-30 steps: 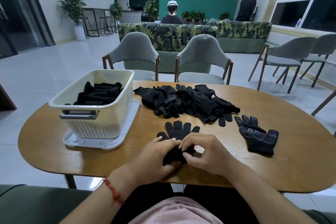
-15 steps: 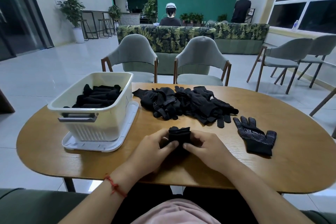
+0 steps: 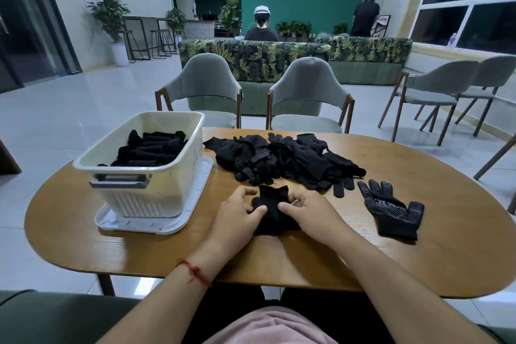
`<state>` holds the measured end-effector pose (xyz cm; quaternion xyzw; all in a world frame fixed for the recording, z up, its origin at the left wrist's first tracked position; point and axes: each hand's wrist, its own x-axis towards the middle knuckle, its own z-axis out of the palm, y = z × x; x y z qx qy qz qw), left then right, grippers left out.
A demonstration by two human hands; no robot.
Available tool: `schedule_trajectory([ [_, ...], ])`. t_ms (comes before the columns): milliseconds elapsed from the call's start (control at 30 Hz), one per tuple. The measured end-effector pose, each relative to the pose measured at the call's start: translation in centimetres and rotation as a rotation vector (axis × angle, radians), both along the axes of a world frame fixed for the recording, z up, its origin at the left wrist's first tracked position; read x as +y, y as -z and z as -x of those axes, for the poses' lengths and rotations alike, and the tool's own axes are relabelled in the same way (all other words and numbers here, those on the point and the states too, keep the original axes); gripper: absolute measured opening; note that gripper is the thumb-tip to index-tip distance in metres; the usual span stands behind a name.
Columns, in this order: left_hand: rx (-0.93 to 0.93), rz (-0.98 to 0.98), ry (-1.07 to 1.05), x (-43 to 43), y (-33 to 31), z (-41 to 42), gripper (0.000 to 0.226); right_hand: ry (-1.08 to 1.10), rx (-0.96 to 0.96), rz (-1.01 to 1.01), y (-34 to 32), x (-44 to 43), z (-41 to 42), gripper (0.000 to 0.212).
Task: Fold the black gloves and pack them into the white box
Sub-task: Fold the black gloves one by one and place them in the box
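Black glove bundle [image 3: 275, 213] down on the wooden table [image 3: 307, 260] near the front edge, squeezed between both hands: left hand [image 3: 237, 218] curled round its left side with thumb pressed on top, right hand [image 3: 310, 215] pinching the right side, thumb on top and fingers tucked behind; possibly a pair rolled together, hard to tell from here. Just beyond, loose pile of gloves [image 3: 284, 159] mid-table, one dotted glove [image 3: 393, 211] flat and apart at the right. Over on the left, white box [image 3: 156, 190] on a white tray [image 3: 134, 225], folded gloves [image 3: 150, 148] already inside.

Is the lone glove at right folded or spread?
Spread: the lone glove lies flat on the table, fingers splayed, dotted palm up.
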<state>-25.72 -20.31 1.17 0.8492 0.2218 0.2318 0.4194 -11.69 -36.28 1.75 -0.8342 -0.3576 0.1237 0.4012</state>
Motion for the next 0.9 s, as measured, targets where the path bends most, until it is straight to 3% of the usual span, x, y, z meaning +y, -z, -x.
schedule_trajectory([
  [300,-0.01,-0.175,-0.101,-0.7,0.7,-1.2,0.019,0.249,-0.274,0.038,0.7,1.9,0.8,0.025],
  [467,0.0,-0.379,-0.052,-0.6,2.1,-1.7,0.017,0.213,-0.722,0.104,1.8,1.7,1.3,0.026],
  [533,0.071,-0.455,-0.027,-0.5,2.1,-1.8,0.031,0.072,-0.855,0.11,2.0,1.7,0.5,0.018],
  [600,0.145,-0.483,-0.005,-0.6,1.9,-1.7,0.045,-0.068,-0.804,0.133,1.8,1.7,-0.1,0.032],
  [667,0.171,-0.496,-0.023,-0.4,2.0,-1.6,0.05,-0.084,-0.681,0.113,1.8,1.6,-0.6,0.03],
  [767,0.05,-0.553,-0.045,0.4,2.4,-1.3,0.038,-0.065,-0.587,0.05,2.2,1.3,-0.8,0.022],
  [833,-0.066,-0.527,0.064,0.9,2.6,-0.7,0.023,-0.072,-0.549,0.031,2.3,1.0,-0.8,0.023],
  [900,-0.08,-0.559,0.203,1.1,2.4,-0.3,0.029,-0.084,-0.517,0.027,2.1,0.7,-0.7,0.024],
])
